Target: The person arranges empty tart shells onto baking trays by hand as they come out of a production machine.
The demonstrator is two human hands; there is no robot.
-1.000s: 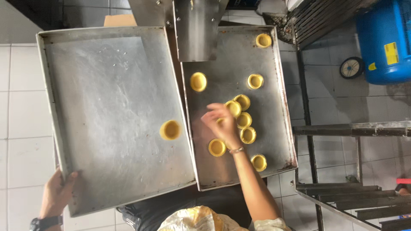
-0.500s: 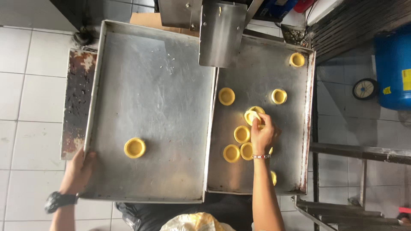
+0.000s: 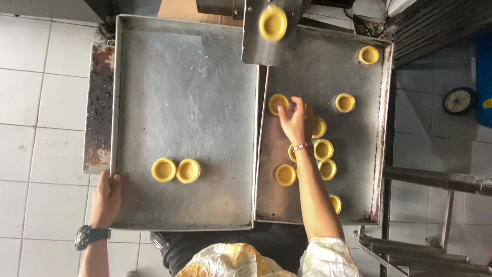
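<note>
Yellow tart shells sit on two steel baking trays placed side by side. The right hand (image 3: 297,123) reaches over the right tray (image 3: 369,169), fingers (image 3: 293,106) extended and loosely spread, fingertips touching the near edge of one shell (image 3: 277,103); the hand is not closed around it, and a firm grasp cannot be confirmed. Just right of the knuckles lies a second shell (image 3: 320,127), with a third (image 3: 345,102) farther right. Beside the wrist and forearm, further shells are grouped close together: one (image 3: 323,149) at the wrist's right, one (image 3: 328,169) below it, one (image 3: 285,175) to the forearm's left, and one (image 3: 335,203) partly hidden by the forearm. A single shell (image 3: 368,55) stands well apart in the tray's far right corner.

The left hand (image 3: 106,197), with a dark wristwatch (image 3: 86,237), is clenched on the near left rim of the left tray (image 3: 184,92), thumb on top. Just right of this grip, two shells (image 3: 163,170) (image 3: 188,171) sit touching each other. Above the trays' junction, a metal chute (image 3: 264,43) carries a blurred shell (image 3: 272,22).
</note>
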